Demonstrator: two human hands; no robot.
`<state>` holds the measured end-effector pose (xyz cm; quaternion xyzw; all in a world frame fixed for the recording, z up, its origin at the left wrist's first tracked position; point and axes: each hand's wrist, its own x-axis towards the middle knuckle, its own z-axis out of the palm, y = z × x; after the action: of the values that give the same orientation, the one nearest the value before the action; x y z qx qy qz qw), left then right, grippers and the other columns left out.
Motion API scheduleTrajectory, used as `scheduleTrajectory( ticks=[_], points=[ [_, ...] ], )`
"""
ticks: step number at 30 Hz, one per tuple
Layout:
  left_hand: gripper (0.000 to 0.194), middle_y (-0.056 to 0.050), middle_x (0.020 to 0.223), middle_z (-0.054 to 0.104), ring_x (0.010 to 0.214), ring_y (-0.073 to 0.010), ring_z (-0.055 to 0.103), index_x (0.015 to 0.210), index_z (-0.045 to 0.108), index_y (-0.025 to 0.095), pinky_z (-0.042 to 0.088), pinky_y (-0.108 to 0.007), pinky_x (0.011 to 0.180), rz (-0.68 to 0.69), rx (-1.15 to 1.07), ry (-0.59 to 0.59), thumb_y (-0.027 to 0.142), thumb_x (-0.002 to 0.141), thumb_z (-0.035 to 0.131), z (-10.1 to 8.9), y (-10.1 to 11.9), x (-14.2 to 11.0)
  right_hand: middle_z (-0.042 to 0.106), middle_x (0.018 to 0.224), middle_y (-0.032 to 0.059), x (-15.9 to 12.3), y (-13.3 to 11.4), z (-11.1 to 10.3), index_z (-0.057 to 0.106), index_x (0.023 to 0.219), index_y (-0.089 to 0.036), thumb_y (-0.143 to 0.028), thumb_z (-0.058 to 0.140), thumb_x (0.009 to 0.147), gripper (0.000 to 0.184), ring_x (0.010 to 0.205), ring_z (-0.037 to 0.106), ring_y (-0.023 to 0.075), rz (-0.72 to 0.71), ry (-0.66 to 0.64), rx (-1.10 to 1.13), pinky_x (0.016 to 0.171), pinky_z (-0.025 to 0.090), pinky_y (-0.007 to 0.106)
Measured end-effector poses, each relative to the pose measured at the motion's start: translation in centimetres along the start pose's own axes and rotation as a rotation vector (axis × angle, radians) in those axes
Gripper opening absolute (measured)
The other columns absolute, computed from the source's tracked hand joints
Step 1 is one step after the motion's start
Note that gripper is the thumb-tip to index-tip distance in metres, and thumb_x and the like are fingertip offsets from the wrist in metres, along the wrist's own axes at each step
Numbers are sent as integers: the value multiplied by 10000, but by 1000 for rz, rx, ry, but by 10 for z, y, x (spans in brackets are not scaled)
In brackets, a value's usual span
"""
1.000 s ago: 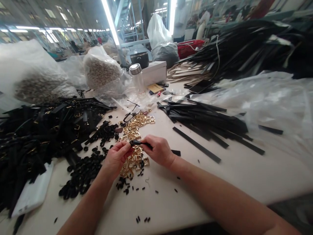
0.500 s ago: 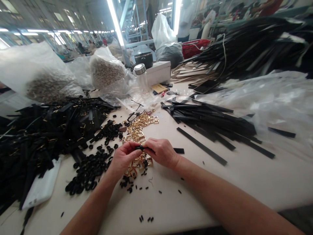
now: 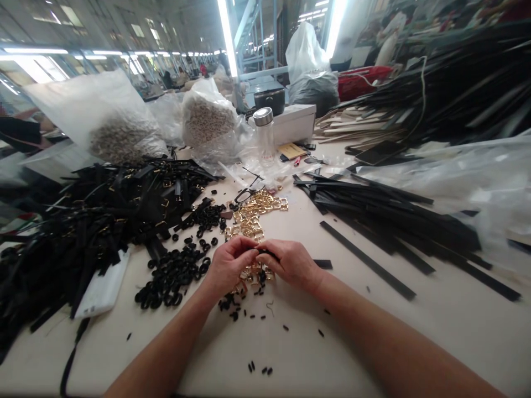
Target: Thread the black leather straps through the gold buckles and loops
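Note:
My left hand (image 3: 232,263) and my right hand (image 3: 292,264) meet at the fingertips in front of me, over the lower part of a gold buckle pile (image 3: 259,210). Both are closed on a narrow black strap (image 3: 267,252), mostly hidden by the fingers. Past the right wrist a black strip end (image 3: 322,264) shows; whether it belongs to the held strap, I cannot tell. Left of my left hand lies a heap of black loops (image 3: 170,276). Small black pieces (image 3: 235,304) are scattered below the hands.
Finished-looking black straps with buckles (image 3: 124,204) are heaped at left, near a white box-like object (image 3: 103,287). Loose black strips (image 3: 381,215) lie at right beside plastic sheeting (image 3: 489,182). Behind stand a glass bottle (image 3: 264,138), eyeglasses (image 3: 244,194) and filled bags (image 3: 209,116).
My hands have come together; the dark tapered end seen between them earlier is now largely covered by the fingers. The view has turned left, so everything sits further right.

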<state>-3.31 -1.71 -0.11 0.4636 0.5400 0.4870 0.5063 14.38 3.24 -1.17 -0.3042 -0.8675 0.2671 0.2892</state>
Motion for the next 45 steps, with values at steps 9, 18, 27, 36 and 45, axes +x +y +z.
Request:
scheduleTrajectory(
  ticks=[9,18,27,36,45],
  points=[
    [298,4,787,683,665,-128,635,922,654,187,533,-247,631,52,70,170,355,703,769,-16,9,6,652,789,26,3,12,-5,619,851,-191,-278,514,939,162,698,559,142,-9,83,-114,637,367,249],
    [177,-53,959,717,895,-235,638,966,716,246,488,-371,814,442,963,-256,284,794,706,-3,20,-7,663,780,6,9,26,-5,644,881,-197,-225,569,902,83,693,547,141,268,184,-37,645,353,247],
    [134,-79,878,711,837,-229,637,905,733,223,499,-367,780,619,1141,-397,204,848,613,17,6,-8,679,812,17,8,26,-1,658,874,-202,-245,564,908,109,711,559,153,271,204,-37,648,357,253],
    [139,-47,924,727,861,-199,670,902,746,228,524,-324,816,322,602,33,316,833,665,-1,12,-5,652,701,-19,7,20,-4,698,869,-192,-269,615,880,114,613,527,104,257,225,146,611,368,222],
    [346,1,819,698,666,-96,638,967,685,174,533,-215,661,29,-17,222,335,688,813,-13,14,1,632,662,-36,4,12,3,712,884,-172,-150,592,848,127,573,518,81,208,121,311,568,365,203]
  ],
)
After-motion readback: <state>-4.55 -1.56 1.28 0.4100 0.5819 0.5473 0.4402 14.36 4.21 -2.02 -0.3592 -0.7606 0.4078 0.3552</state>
